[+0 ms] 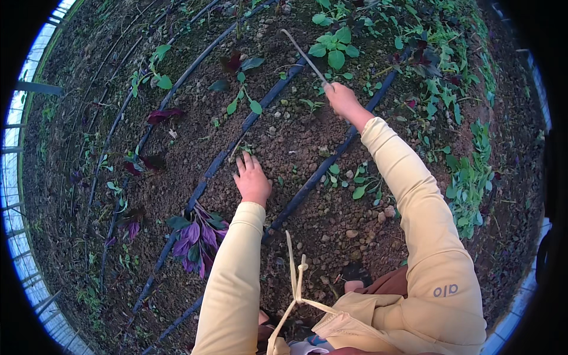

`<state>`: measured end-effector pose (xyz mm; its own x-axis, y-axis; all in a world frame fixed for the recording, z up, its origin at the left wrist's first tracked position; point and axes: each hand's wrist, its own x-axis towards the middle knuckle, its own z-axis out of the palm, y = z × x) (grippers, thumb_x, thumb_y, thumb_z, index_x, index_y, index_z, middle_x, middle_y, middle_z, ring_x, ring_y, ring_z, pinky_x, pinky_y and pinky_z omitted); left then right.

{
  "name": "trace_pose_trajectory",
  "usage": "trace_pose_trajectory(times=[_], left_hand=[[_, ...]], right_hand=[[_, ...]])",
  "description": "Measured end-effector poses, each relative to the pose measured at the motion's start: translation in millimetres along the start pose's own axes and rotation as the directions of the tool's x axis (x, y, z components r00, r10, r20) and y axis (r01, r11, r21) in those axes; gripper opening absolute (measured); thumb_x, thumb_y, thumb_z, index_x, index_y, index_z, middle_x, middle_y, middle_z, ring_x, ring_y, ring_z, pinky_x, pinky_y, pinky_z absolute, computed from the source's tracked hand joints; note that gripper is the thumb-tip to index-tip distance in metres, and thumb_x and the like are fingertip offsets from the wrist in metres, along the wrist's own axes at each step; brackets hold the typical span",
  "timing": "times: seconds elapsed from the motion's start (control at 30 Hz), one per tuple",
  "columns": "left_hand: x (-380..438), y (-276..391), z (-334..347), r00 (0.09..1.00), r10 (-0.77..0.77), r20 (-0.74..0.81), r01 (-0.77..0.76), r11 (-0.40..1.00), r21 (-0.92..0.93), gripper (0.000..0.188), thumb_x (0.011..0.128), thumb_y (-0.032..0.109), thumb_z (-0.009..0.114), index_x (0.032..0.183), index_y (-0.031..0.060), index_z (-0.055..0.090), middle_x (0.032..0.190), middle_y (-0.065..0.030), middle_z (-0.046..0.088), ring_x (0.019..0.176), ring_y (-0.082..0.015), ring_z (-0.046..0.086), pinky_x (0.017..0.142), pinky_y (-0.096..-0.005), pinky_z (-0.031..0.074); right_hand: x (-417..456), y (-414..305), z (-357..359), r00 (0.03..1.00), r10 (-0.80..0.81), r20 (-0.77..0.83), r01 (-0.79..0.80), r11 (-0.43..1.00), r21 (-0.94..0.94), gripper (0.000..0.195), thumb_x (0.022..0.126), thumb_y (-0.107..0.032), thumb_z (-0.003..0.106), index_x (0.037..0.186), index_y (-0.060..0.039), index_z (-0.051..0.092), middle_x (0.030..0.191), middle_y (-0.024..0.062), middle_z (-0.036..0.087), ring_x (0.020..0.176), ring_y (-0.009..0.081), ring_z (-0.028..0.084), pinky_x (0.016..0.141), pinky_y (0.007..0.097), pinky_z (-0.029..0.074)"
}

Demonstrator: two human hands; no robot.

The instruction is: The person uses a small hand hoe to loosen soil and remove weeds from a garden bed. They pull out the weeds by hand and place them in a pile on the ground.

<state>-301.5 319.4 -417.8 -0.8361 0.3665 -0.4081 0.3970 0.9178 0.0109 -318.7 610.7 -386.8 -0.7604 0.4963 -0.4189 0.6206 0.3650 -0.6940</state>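
My left hand (254, 182) is palm down over the brown soil, its fingers apart. Its fingertips meet a small green seedling (246, 148) with a pale stalk; the thumb is mostly hidden. Farther forward and to the right, my right hand (342, 101) is closed around a thin rod-like tool (306, 55) with a bent tip. The tool slants forward and left, its tip close to the soil, and the hand covers its grip end. Left of my left forearm lies a bunch of purple-leaved plants (197, 239), across a black drip-irrigation line (226, 153).
A second drip line (326, 166) runs beneath my right arm. Green leafy plants (336, 46) stand beyond my right hand. Cut or pulled greens (470, 182) are heaped at the right. Small seedlings (364, 182) and stones (352, 234) dot the soil nearer me.
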Motion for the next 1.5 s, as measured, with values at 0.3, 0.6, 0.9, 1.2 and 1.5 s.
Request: trace_pose_trajectory(times=[0.3,0.6,0.9,1.2,1.5], left_hand=[[0.0,-2.8,0.0,1.0,0.01,-0.001,-0.01,1.0,0.001,0.084,0.064,0.028,0.073,0.132,0.0017,0.03,0.142,-0.0133,0.02,0.13,-0.0318,0.021,0.096,-0.0477,0.036],[4.3,6.5,-2.9,0.999,0.005,0.045,-0.007,1.0,0.026,0.084,0.066,0.03,0.072,0.133,0.0033,0.03,0.143,-0.0113,0.018,0.131,-0.0303,0.02,0.097,-0.0451,0.035],[6.0,8.7,-2.5,0.998,-0.002,0.064,-0.001,0.999,0.046,0.085,0.066,0.03,0.073,0.133,0.003,0.028,0.143,-0.0113,0.019,0.131,-0.0303,0.02,0.098,-0.0431,0.035],[8.2,8.1,-3.8,0.996,-0.014,0.084,0.007,0.997,0.079,0.082,0.067,0.031,0.071,0.133,0.0034,0.03,0.143,-0.0109,0.018,0.131,-0.0302,0.02,0.095,-0.0474,0.035],[11.4,11.4,-4.2,0.991,-0.034,0.126,0.019,0.993,0.115,0.077,0.068,0.028,0.07,0.132,0.0044,0.033,0.142,-0.0109,0.019,0.131,-0.0309,0.02,0.095,-0.0477,0.036]], right_hand=[[49.3,4.1,19.9,0.694,-0.667,-0.271,0.37,0.653,-0.661,0.032,0.078,-0.025,0.06,0.098,-0.0031,0.05,0.098,0.0156,0.051,0.089,0.0345,0.055,0.074,0.0429,0.047],[61.2,-1.1,44.3,0.867,-0.488,-0.101,0.451,0.855,-0.255,0.027,0.085,-0.028,0.048,0.084,-0.0034,0.057,0.091,0.0188,0.057,0.085,0.0371,0.057,0.071,0.0468,0.044],[90.2,46.0,-11.6,0.868,-0.386,-0.313,0.099,0.752,-0.652,0.022,0.082,-0.018,0.046,0.094,-0.0038,0.058,0.094,0.0199,0.057,0.085,0.0338,0.059,0.074,0.0451,0.047],[111.8,14.1,-8.1,0.913,-0.407,-0.024,0.277,0.661,-0.697,0.017,0.082,-0.013,0.042,0.092,-0.007,0.054,0.091,0.0166,0.061,0.081,0.0354,0.06,0.068,0.0441,0.047],[158.0,17.0,-2.9,0.797,-0.534,-0.28,-0.016,0.445,-0.895,0.02,0.083,-0.014,0.048,0.093,-0.0024,0.06,0.097,0.0146,0.06,0.079,0.0258,0.064,0.067,0.0342,0.053]])
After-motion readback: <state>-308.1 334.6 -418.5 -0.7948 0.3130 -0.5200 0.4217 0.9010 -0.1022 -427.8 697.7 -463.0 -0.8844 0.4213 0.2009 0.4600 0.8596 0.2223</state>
